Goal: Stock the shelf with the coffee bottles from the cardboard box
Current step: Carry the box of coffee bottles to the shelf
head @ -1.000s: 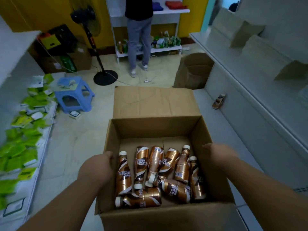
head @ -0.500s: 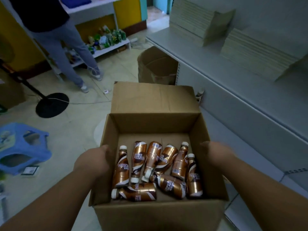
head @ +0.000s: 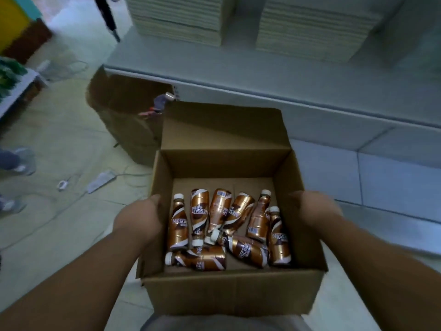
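An open cardboard box (head: 229,290) is held in front of me, its far flap standing up. Several brown and gold coffee bottles (head: 243,246) with white caps lie jumbled on its floor. My left hand (head: 138,218) grips the box's left wall and my right hand (head: 315,211) grips its right wall. The white shelf (head: 262,75) runs across the view just beyond the box, with a lower shelf board (head: 386,187) to the right.
Two stacks of flat tan cardboard sheets (head: 176,17) sit on the shelf's upper board. A second, dark open box (head: 124,111) stands on the floor at the left of my box, with a lone bottle (head: 162,101) beside it. Cables and a person's shoes lie on the floor at the left.
The view has swung to the right, so the white shelf now lies straight ahead. Both hands keep the same hold on the box; the bottles have barely shifted.
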`<action>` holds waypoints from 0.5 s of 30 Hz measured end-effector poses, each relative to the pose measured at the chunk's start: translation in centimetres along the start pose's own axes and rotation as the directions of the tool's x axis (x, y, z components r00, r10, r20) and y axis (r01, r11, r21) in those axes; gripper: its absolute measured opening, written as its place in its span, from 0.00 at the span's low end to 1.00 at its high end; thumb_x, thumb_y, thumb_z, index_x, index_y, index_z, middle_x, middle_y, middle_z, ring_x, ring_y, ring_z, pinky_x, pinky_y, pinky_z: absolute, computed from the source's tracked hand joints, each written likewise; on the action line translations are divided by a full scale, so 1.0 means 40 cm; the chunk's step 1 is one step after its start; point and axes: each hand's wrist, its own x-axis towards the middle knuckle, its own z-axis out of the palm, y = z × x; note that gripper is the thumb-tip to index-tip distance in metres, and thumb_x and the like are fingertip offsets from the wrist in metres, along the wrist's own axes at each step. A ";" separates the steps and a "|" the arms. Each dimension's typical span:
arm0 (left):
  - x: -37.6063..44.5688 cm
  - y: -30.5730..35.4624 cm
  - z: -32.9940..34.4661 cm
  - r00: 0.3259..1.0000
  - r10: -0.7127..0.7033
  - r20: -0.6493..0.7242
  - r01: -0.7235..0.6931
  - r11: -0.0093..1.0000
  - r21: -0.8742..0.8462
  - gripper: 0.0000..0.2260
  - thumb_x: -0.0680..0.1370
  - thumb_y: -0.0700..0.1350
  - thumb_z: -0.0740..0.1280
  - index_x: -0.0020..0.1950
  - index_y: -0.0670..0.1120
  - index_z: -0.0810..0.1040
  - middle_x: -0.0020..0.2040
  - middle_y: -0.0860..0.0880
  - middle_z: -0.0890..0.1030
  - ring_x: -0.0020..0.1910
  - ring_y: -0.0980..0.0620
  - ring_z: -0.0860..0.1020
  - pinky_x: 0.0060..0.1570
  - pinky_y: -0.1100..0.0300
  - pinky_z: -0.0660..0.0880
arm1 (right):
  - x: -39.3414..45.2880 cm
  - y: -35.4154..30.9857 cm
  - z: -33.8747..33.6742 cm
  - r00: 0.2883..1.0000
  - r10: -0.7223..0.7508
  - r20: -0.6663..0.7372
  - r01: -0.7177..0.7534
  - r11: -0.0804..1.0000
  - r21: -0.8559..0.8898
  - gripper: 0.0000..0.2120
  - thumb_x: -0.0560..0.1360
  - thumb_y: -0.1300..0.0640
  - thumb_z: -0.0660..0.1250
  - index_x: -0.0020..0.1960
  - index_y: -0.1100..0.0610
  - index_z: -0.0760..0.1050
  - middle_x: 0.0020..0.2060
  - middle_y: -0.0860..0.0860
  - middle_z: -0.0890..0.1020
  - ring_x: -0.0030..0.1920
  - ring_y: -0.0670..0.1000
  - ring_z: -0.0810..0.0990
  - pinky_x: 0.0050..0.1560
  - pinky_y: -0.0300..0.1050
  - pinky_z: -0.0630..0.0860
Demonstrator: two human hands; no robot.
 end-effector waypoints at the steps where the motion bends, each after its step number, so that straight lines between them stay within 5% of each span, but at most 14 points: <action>1: 0.022 0.001 -0.012 0.998 0.056 0.016 -0.056 0.998 0.000 0.23 0.74 0.45 0.64 0.69 0.53 0.68 0.58 0.46 0.81 0.55 0.45 0.79 0.50 0.52 0.78 | -0.025 -0.004 0.010 0.999 0.044 0.006 -0.045 0.999 0.013 0.23 0.77 0.60 0.60 0.70 0.47 0.70 0.64 0.54 0.78 0.61 0.56 0.78 0.59 0.52 0.76; 8: 0.102 0.095 -0.018 0.924 0.375 0.075 -0.381 0.919 0.098 0.23 0.75 0.46 0.63 0.70 0.55 0.67 0.58 0.46 0.80 0.56 0.45 0.79 0.50 0.51 0.77 | -0.217 0.044 0.138 0.921 0.390 0.024 -0.387 0.902 0.193 0.24 0.78 0.59 0.60 0.73 0.45 0.66 0.63 0.53 0.78 0.59 0.55 0.79 0.56 0.50 0.78; 15: 0.074 0.266 0.035 0.784 0.608 0.124 -0.617 0.745 0.253 0.18 0.76 0.42 0.63 0.64 0.54 0.69 0.51 0.45 0.81 0.48 0.45 0.80 0.42 0.52 0.78 | -0.417 0.115 0.321 0.802 0.586 0.115 -0.587 0.739 0.331 0.26 0.77 0.58 0.61 0.74 0.45 0.65 0.63 0.54 0.77 0.59 0.56 0.78 0.53 0.50 0.78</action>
